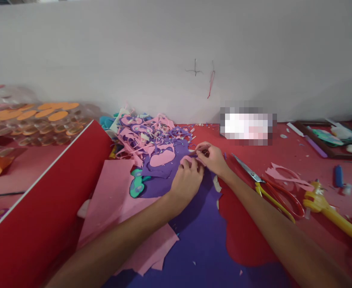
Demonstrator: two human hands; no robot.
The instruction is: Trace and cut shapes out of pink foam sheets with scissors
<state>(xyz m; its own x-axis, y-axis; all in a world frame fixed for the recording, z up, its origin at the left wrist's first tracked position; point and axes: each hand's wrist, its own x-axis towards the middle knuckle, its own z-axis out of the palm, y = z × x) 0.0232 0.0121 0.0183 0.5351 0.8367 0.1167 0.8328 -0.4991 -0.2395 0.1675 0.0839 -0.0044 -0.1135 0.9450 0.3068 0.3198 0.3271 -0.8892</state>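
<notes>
My left hand (188, 179) is closed around a small pink cutout piece (187, 159), pressing it from above over the purple sheet (206, 236). Touching it from the right, my right hand (213, 158) pinches a thin, dark pinkish strip (196, 152) at the same piece; whether the two are joined is hidden by the fingers. Just left of my hands lies a pink rounded cutout (163, 157) on purple scrap. Below that rests a teal-green shape (137, 185) with a dark outline. Pink sheets (112, 188) lie under my left forearm.
Behind my hands rises a heap of pink and purple scraps (139, 132). Scissors (256, 178), a pink offcut (286, 175) and a yellow glue gun (326, 210) lie right. An upright red panel (58, 192) stands left, before orange-topped clear containers (43, 118). A dark-framed tray (333, 154) sits far right.
</notes>
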